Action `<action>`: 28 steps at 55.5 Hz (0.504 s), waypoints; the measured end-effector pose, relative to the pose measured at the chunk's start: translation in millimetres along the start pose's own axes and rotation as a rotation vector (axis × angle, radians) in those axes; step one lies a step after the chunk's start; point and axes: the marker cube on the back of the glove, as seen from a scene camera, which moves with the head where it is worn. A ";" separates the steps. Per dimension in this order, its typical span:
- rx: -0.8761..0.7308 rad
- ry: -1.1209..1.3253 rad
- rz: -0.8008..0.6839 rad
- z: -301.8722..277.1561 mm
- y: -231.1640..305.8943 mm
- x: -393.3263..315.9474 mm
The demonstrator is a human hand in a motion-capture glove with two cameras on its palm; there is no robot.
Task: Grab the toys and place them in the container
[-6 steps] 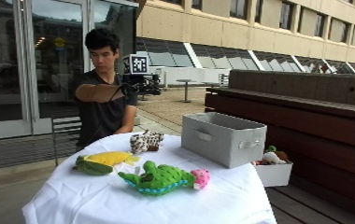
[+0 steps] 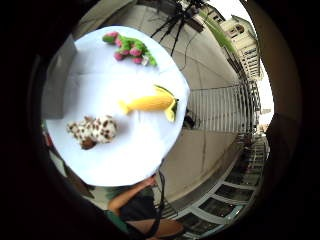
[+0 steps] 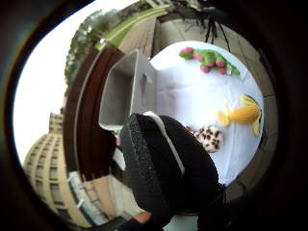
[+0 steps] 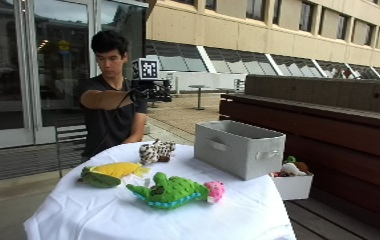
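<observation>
Hovering high above the table (image 4: 110, 215), the gloved right hand (image 4: 139, 93) is raised at about shoulder level, well apart from every toy. It holds nothing, but whether its fingers are straight or curled cannot be told from these views.

Below it, on the white-covered table, three soft toys lie untouched: a spotted plush (image 4: 155, 151) nearest the person, a yellow and green plush (image 4: 110, 173) beside it toward the table's edge, and a green plush with a pink end (image 4: 175, 190) at the near side. The grey fabric container (image 4: 238, 147) stands on the table beside the toys, upright and open at the top, with nothing seen inside.

No toy has yet been picked up, so the task looks barely begun. The next move likely calls for lowering the hand onto one toy, perhaps the spotted one, and closing around it.
</observation>
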 end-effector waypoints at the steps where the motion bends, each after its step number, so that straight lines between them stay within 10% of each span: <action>1: 0.019 -0.005 -0.083 1.1 -1.5 3.3; 14: 0.028 -0.009 -0.179 4.1 -2.6 4.7; 22: -0.013 -0.008 0.014 1.2 3.1 -4.6; 28: 0.032 -0.015 -0.169 3.2 0.6 3.5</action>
